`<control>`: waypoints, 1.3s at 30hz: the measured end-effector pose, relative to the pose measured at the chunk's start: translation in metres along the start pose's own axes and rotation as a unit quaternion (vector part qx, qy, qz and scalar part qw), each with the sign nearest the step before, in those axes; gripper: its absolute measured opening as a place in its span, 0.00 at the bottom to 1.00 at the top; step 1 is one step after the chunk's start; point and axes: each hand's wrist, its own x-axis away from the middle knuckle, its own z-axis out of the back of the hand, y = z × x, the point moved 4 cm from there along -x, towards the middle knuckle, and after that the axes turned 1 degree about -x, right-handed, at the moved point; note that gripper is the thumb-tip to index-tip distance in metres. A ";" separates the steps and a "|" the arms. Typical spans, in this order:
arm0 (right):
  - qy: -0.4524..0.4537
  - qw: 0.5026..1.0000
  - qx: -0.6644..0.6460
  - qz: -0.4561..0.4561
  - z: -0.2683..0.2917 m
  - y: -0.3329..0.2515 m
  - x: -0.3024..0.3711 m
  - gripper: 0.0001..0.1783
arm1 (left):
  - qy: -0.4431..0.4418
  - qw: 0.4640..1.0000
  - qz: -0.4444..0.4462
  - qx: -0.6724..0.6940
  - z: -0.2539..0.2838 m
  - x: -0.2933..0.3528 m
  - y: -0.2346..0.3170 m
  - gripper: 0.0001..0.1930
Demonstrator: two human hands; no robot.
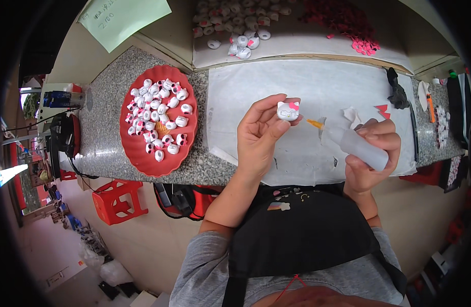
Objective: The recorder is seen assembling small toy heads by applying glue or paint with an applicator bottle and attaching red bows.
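Between thumb and fingers, my left hand (261,128) pinches a small white cat-head figure (287,111) with a pink bow, its face turned up toward me. My right hand (376,148) is wrapped round a translucent squeeze bottle (363,147), tilted so that its yellow tapered tip (314,123) points left at the cat head. A small gap separates the tip from the figure. Under both hands lies a white paper sheet (245,77) on the speckled countertop.
At left stands a red scalloped plate (159,166) of similar cat heads. A shelf (292,48) at the back carries more white heads (240,43) and a pile of pink pieces (366,46). Pink scraps (383,111) and a black crumpled item (396,89) lie at right. A red stool (118,202) is below left.
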 end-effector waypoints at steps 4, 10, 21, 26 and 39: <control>-0.027 0.999 0.018 0.024 -0.005 -0.005 0.000 0.23 | -0.001 1.000 0.001 -0.001 0.000 0.001 0.001 0.20; -0.039 0.999 0.019 0.032 -0.009 -0.005 -0.002 0.24 | -0.002 1.000 0.008 0.001 0.000 0.001 0.002 0.20; -0.014 0.998 0.049 -0.021 -0.009 -0.007 0.003 0.20 | 0.004 1.000 0.011 0.008 -0.001 0.000 0.002 0.19; -0.056 0.997 0.039 0.042 -0.007 -0.006 -0.001 0.23 | -0.006 1.000 0.013 0.009 0.000 0.001 0.003 0.19; -0.054 0.997 0.032 0.037 -0.010 -0.007 0.001 0.24 | -0.016 1.000 0.022 -0.007 -0.002 0.001 0.001 0.20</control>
